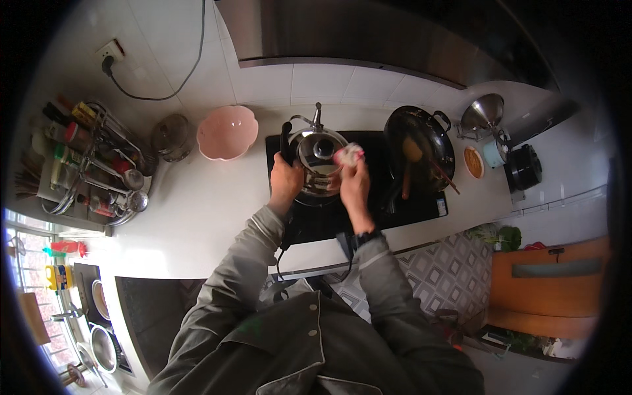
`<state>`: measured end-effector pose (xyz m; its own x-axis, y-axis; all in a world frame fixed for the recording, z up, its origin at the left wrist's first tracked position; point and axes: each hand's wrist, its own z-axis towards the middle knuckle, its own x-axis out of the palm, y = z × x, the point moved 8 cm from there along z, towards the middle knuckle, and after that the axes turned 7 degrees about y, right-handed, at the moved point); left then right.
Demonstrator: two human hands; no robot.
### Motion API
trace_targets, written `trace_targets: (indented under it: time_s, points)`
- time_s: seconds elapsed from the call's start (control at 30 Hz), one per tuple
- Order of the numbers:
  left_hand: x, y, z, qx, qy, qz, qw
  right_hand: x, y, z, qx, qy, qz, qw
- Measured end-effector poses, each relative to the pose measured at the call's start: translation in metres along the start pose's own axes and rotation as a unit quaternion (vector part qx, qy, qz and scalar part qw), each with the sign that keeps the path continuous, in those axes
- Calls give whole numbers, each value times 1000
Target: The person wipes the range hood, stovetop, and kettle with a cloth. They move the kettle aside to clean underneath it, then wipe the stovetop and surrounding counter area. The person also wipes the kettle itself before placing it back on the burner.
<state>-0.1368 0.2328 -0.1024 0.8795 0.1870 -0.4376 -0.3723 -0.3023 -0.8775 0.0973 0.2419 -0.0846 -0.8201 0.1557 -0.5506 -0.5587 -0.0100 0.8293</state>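
A shiny metal kettle (pixel 321 182) with a black lid knob and a spout at the back stands on the left of a black glass cooktop (pixel 323 224). My left hand (pixel 286 180) is at the kettle's left side, closed around the lower end of its black handle (pixel 285 140). In my right hand (pixel 355 190) is a crumpled pink and white cloth (pixel 349 155), slightly blurred, at the kettle's upper right side. Whether the cloth touches the metal cannot be told.
A black wok (pixel 419 148) with wooden-handled utensils sits on the cooktop's right. A pink scalloped bowl (pixel 228 133) and a glass bowl (pixel 173 138) stand left, beside a crowded utensil rack (pixel 94 163). Rightward are an oval dish of orange-brown food (pixel 474 162) and a metal funnel-shaped vessel (pixel 483 112).
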Motion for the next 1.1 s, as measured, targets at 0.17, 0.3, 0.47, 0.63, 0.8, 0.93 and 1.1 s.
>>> trace_targets:
  time_s: [0.17,0.3,0.47,0.63,0.8,0.93,1.1]
  points:
    - [-5,-5,-5,30,-11,46,998,-5,24,3,-13,-18,51,998]
    - [-6,-9,-6,36,-10,60,998,18,54,49,-103,104,99,984]
    - [-2,-8,-8,6,-17,55,998,16,123,8,-415,43,-105,902]
    - [-3,-7,-9,8,-25,45,999,34,93,75,-166,118,-177,963]
    - [-1,-6,-9,31,-31,18,999,22,25,98,-64,60,-162,983]
    - [-1,-11,-8,50,-38,16,998,-9,26,5,-168,-63,-106,978]
    - [-1,-6,-7,37,-25,24,999,3,53,-81,-186,5,-110,976]
